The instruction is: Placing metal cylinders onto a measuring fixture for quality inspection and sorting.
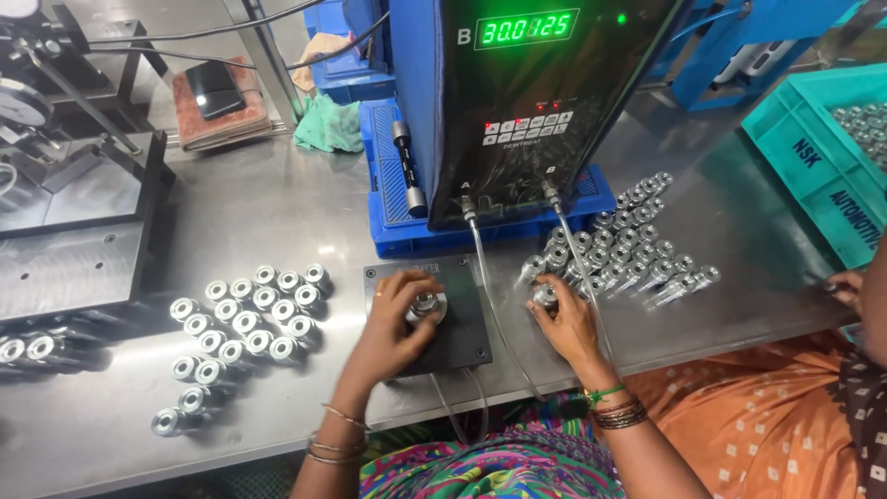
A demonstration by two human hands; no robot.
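The steel tabletop spans the whole view, its near edge running just above the person's lap. A dark gauge unit with a green digital readout stands at the rear centre on a blue crate, and two hoses run from its lower face toward the near edge. At the far right, a teal crate sits at the tabletop's right edge and holds small metal parts, only some of which show. At the left, a black fixture block occupies the left edge. A black base plate lies flat in front of the blue crate, near the front edge. On the left of the plate, a group of cylindrical metal parts stands in loose rows; on the right, a second cluster of metal parts fans out toward the teal crate. Bare tabletop remains open between the left group and the plate, and along the front edge right of the cluster. The left hand is closed around a metal part seated on the base plate. The right hand grips another metal part at the near corner of the right cluster. Another person's hand rests at the right edge.
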